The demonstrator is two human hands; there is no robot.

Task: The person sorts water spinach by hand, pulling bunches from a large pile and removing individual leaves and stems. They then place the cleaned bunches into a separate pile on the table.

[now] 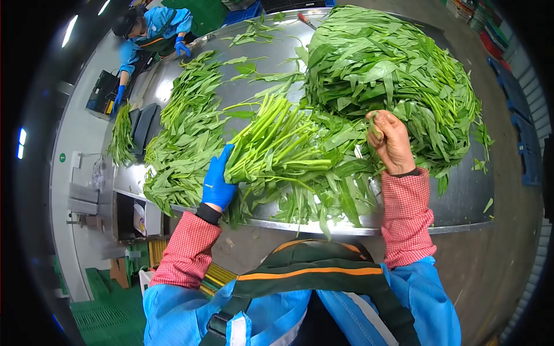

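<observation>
My left hand (219, 177), in a blue glove, is wrapped round a bunch of green stems (277, 141) above the front of the metal table (236, 92). The cut stem ends fan out up and to the right. My bare right hand (391, 138) is raised to the right of the bunch, fingers curled together around a small piece of green leaf (375, 124). Beneath both hands lie loose leaves (346, 193). A large heap of leafy greens (386, 69) rises behind my right hand.
More greens (184, 132) lie in a row left of my left hand. A grey device (144, 130) stands at the table's left end. Beyond it is a co-worker (156, 29) in blue gloves. A red-handled tool (306, 21) lies at the back.
</observation>
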